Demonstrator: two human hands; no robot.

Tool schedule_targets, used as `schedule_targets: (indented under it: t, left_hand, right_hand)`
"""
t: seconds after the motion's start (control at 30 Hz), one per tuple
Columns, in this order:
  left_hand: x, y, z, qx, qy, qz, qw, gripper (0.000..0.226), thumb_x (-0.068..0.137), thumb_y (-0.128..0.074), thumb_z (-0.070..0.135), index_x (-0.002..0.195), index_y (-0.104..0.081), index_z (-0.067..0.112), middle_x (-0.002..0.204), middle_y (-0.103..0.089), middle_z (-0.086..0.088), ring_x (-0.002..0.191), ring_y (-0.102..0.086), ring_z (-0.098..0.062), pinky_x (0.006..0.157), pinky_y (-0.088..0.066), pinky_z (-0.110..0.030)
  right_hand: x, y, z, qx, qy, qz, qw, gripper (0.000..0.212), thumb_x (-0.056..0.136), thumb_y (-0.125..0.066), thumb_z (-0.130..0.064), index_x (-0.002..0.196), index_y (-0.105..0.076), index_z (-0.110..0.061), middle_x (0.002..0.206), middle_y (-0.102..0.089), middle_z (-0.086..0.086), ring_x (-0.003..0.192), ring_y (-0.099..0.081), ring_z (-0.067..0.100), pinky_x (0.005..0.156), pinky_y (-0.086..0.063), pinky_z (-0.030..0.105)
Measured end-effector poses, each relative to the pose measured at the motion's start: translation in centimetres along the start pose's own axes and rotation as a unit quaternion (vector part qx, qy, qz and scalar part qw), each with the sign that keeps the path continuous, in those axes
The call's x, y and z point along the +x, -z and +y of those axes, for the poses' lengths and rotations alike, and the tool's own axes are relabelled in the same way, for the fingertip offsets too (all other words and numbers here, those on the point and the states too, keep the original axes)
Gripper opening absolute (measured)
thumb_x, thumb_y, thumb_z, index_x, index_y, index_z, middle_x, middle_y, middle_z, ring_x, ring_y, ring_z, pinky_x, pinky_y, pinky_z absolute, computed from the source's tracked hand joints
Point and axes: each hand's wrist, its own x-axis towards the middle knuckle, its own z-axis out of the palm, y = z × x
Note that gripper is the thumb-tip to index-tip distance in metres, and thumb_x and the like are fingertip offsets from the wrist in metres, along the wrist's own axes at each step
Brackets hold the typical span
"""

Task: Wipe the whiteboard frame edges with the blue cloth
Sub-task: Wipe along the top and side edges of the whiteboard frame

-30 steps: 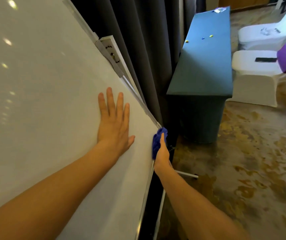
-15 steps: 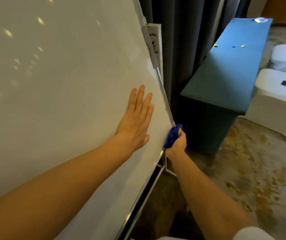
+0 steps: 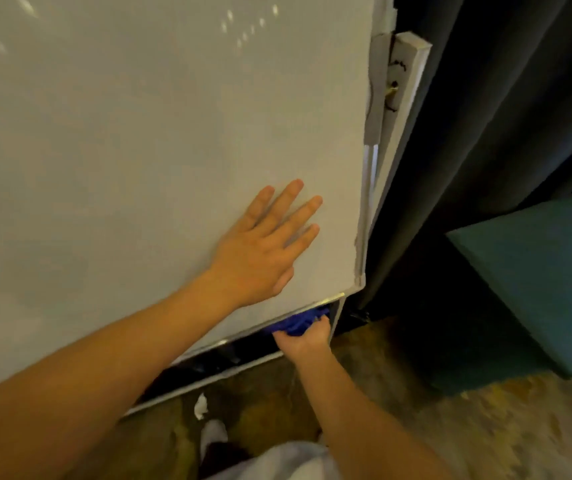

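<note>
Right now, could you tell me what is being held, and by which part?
The right hand grips the bunched blue cloth from below, at the bottom frame edge. The left hand holds nothing, flat on the whiteboard.

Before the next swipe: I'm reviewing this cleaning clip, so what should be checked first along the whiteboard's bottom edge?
1. Grip: the right hand holds the blue cloth: ok.
2. Contact: cloth up against the bottom frame edge, by the corner: ok.
3. Brace: the left hand lies flat on the whiteboard: ok.
4. Edge free further left: cannot tell, the left forearm hides it.
5. The right frame edge already clean: cannot tell, too blurred.
</note>
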Motion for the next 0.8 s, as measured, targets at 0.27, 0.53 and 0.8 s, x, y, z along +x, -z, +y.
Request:
schedule_targets:
  t: [0.27, 0.53, 0.8]
  left_hand:
    - [-11.2, 0.3, 13.2, -0.205, 0.39, -0.19, 0.877, 0.051, 0.085, -0.057, 0.026, 0.135, -0.052, 0.017, 0.163, -0.015, -0.009, 0.149, -0.014, -0.032, 0.112, -0.031, -0.054]
    - [-16.2, 2.0, 20.7, -0.513, 0.812, -0.059, 0.272, 0.033, 0.094, -0.059, 0.03, 0.123, -0.058, 0.016, 0.122, -0.061, -0.006, 0.101, -0.065, -0.028, 0.081, -0.054, -0.041]
    - [-11.8, 3.0, 25.6, -0.645, 0.719, 0.234, -0.109, 0.073, 0.087, -0.048, 0.066, 0.136, -0.05, 0.012, 0.131, -0.056, -0.016, 0.112, -0.056, -0.037, 0.092, -0.044, -0.047]
  right_hand:
    - [-2.5, 0.2, -4.7, -0.087, -0.096, 0.026, 0.991, 0.041, 0.1, -0.03, -0.041, 0.111, -0.06, -0.015, 0.111, -0.062, 0.016, 0.1, -0.058, 0.036, 0.077, -0.045, 0.046]
    - [-6.5, 1.5, -5.0, -0.125, -0.119, 0.06, 0.983, 0.043, 0.099, -0.035, -0.037, 0.132, -0.056, -0.019, 0.136, -0.057, 0.014, 0.123, -0.051, 0.037, 0.104, -0.041, 0.05]
    - [-13.6, 5.8, -6.3, -0.213, -0.15, 0.046, 0.964, 0.046, 0.1, -0.037, -0.042, 0.129, -0.056, -0.013, 0.134, -0.057, 0.017, 0.127, -0.048, 0.039, 0.111, -0.035, 0.049]
